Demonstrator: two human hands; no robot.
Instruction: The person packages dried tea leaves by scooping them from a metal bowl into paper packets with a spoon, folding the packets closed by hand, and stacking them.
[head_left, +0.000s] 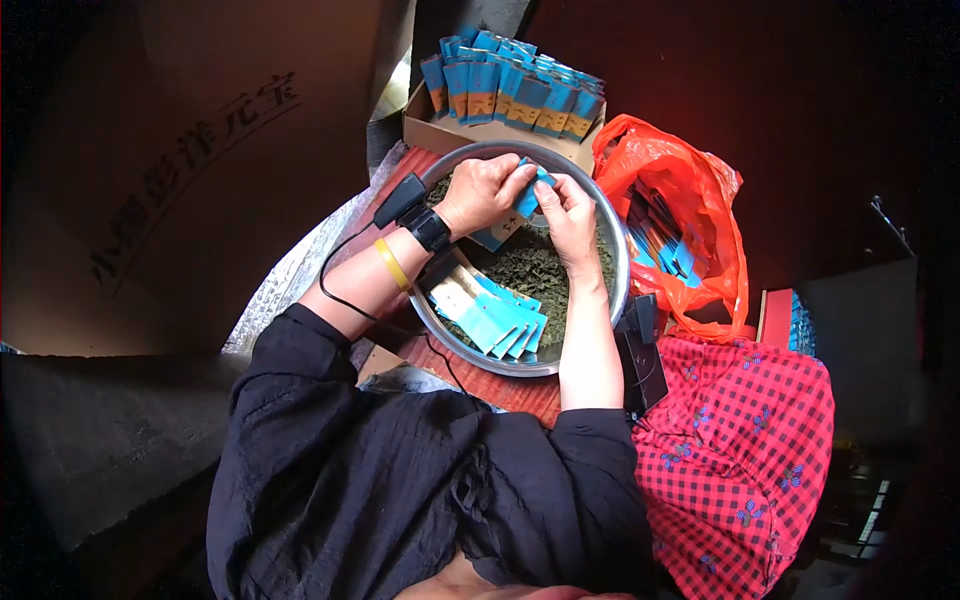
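My left hand [483,194] and my right hand [570,222] meet over a round metal basin [622,270], both closed with thumbs and fingers pinching a small blue paper packet [527,204]. Dark green dried, leaf-like flakes [535,265] fill much of the basin. Several blue-and-white packets [490,318] lie fanned out on the flakes at the near left side. Just below my hands, another packet [497,237] is partly hidden. My left wrist carries a black watch-like band and a yellow band.
Behind the basin, a cardboard box [455,133] holds rows of blue-and-orange packets [510,85]. A red plastic bag [715,190] with more packets stands at the right. Nearer lies red checked cloth [740,450]. A large cardboard panel [190,200] rises at left; a black cable [328,280] runs by my left arm.
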